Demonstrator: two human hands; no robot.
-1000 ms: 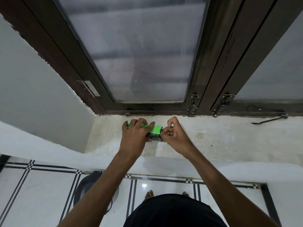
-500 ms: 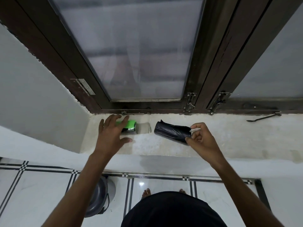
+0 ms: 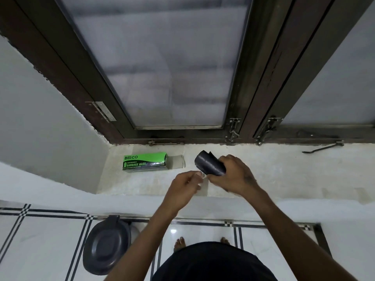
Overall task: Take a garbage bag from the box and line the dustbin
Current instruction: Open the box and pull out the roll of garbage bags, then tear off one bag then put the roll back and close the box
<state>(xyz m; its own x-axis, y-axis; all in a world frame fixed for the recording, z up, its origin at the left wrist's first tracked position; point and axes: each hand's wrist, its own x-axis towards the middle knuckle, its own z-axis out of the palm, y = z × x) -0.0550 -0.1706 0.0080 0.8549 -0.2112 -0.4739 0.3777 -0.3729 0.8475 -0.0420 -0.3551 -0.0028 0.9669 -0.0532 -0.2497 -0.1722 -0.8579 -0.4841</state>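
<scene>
At far left on the floor below the sill I see the dustbin (image 3: 106,245), dark grey, its lid down, standing on white tiles with black lines. Above it, on the pale stone surface (image 3: 284,175) of the sill, lies the box (image 3: 145,163), green and black, flat on its long side and printed "GARBAGE BAGS"; its right end flap stands open toward the hands. Right of the box, my left hand (image 3: 185,184) hovers over the surface with fingers curled and thumb against the fingertips; whether it pinches an edge of plastic I cannot tell. Just beside it, my right hand (image 3: 233,178) grips the roll (image 3: 209,164) of black bags, fingers wrapped over its right end, the left end sticking out free and tilted up toward the window. Roll and box are well apart, and the roll is held clear of the surface. Behind both, a dark wooden window frame (image 3: 255,78) with frosted glass fills the upper view. At far right a metal stay (image 3: 322,147) lies on the surface.
</scene>
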